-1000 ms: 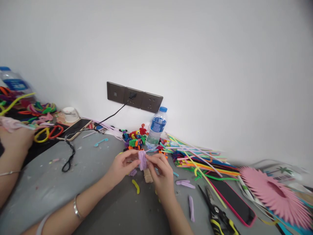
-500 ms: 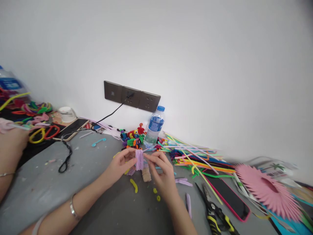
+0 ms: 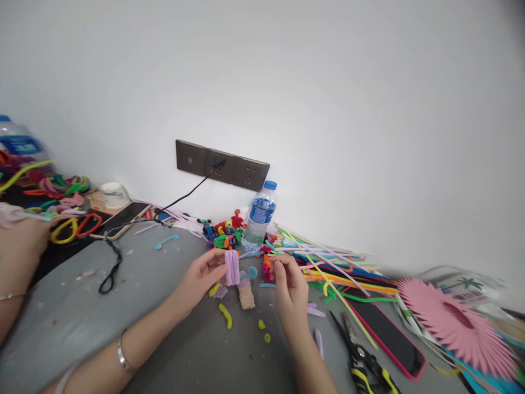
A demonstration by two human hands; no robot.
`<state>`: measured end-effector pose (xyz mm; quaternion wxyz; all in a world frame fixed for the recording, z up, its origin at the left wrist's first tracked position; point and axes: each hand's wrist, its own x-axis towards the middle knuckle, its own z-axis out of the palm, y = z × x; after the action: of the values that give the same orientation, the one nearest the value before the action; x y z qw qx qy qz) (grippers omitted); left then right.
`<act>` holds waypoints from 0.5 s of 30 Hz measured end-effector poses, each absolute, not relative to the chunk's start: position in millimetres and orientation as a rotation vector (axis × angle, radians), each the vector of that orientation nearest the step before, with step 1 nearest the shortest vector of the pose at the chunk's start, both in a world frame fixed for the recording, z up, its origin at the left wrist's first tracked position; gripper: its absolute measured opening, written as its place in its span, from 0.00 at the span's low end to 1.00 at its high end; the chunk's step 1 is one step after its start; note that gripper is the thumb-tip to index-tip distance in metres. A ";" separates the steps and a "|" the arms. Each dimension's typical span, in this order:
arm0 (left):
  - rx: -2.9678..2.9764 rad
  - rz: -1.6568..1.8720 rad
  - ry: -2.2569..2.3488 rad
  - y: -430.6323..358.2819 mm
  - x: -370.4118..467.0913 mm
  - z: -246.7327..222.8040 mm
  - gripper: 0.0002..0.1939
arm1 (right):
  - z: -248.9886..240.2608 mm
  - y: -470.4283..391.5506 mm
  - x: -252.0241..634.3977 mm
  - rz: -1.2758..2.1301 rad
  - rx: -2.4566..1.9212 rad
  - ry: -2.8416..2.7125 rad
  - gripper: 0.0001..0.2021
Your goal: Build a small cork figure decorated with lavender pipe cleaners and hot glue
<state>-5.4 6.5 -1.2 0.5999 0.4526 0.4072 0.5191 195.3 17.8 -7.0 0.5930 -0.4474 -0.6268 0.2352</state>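
Across the lower view we are seeing a grey tabletop (image 3: 184,358) running out of frame at the bottom. At its right, a pleated pink paper disc (image 3: 435,323) is lying partly over a clear plastic bag. A clear water bottle with a blue cap (image 3: 260,216) is standing near the wall, bright fuzzy figures (image 3: 226,232) crowding beside it, overlapping too much for us to count. A black phone with a pink edge (image 3: 389,339) is resting beside black-and-yellow pliers (image 3: 360,353), their handles running out of frame.

At the left edge, another person's hand (image 3: 20,241) is showing, cut off. Centrally, our left hand (image 3: 206,276) is pinching a lavender, fuzzy, block-shaped bundle (image 3: 232,268) above the tabletop, some fingertips hiding behind it. Our right hand (image 3: 292,290) is hovering apart, thumb and forefinger close together; we cannot tell whether they are gripping anything. Below the bundle, a beige ridged fuzzy piece (image 3: 246,297) is showing, its upper end hard to make out. A curved yellow fuzzy piece (image 3: 225,316) is lying nearer us.
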 end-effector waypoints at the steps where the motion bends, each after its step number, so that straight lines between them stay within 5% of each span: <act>1: 1.048 1.214 0.950 6.9 -5.6 -1.4 0.24 | -7.8 18.4 195.0 0.552 -1.041 -1.436 0.10; 15: 1.054 1.238 0.954 9.4 -6.4 -8.5 0.22 | -7.9 15.4 179.1 0.966 -0.771 -1.304 0.02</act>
<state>-6.4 9.4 -8.5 0.5878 0.4524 0.4093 0.5313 179.1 15.4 -7.9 0.6231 -0.3356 -0.5676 0.4207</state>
